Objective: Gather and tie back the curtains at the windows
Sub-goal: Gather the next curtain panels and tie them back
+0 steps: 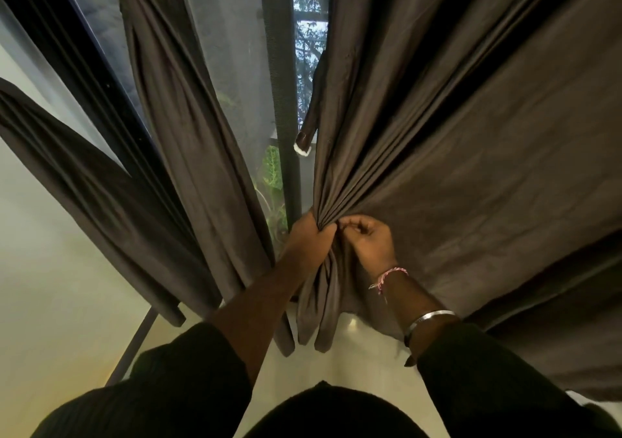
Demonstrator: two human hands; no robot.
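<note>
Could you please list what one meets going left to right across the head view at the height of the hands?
Left curtain → middle curtain → left hand → right hand → right curtain.

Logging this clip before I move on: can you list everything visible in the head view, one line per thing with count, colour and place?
right curtain: one, dark brown, right half, being bunched at its inner edge
gathered curtains: two, dark brown, left and left of centre, hanging in narrow bundles
tie-back strap: one, dark brown with a white tip, hanging beside the right curtain's edge
window frame post: one, dark, centre
greenery: green, outside the glass, centre
floor: pale, bottom
left hand: one, gripping the gathered folds
right hand: one, pinching fabric beside the left hand
thread bracelet: one, pink and white, right wrist
bangle: one, silver, right forearm
</note>
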